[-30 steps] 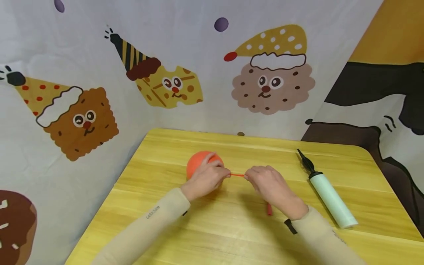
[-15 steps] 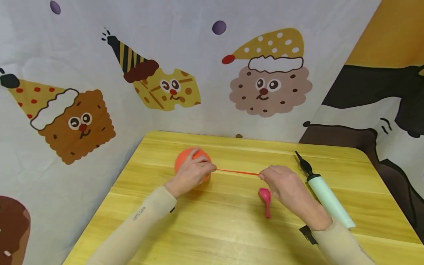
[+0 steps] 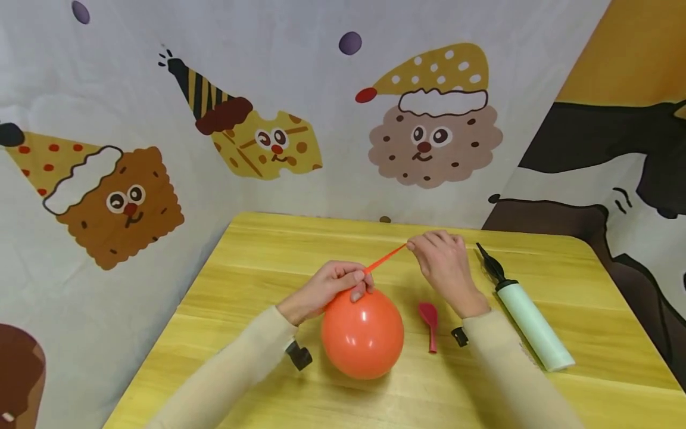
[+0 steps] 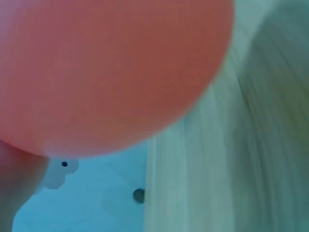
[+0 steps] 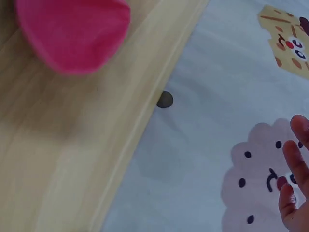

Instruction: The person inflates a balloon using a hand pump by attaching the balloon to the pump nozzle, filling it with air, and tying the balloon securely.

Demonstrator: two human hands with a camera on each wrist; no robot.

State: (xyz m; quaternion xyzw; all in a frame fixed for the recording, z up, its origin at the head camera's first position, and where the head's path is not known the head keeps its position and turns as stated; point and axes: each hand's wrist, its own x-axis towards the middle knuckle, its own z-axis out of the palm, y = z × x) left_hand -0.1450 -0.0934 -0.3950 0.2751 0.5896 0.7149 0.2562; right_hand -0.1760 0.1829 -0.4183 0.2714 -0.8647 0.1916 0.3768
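An inflated orange balloon (image 3: 362, 335) hangs below my left hand (image 3: 337, 281), which pinches the base of its neck between thumb and fingers. The neck (image 3: 387, 258) is stretched thin, up and to the right. My right hand (image 3: 443, 265) pinches its far end. In the left wrist view the balloon (image 4: 111, 72) covers the upper left, with part of the left hand (image 4: 19, 179) below it. Some spread fingers of the right hand (image 5: 298, 179) show at the right wrist view's edge; the pinch itself is out of that view.
A flat pink balloon (image 3: 429, 316) lies on the wooden table (image 3: 257, 250), below the right hand. A pale green hand pump (image 3: 536, 325) with a black nozzle lies at the right. Behind the table hangs a cloth (image 3: 343, 196) with cartoon biscuits.
The orange balloon has swung from behind the left hand to in front of it. The left hand has turned over and moved right; the right hand has risen away, still stretching the neck.
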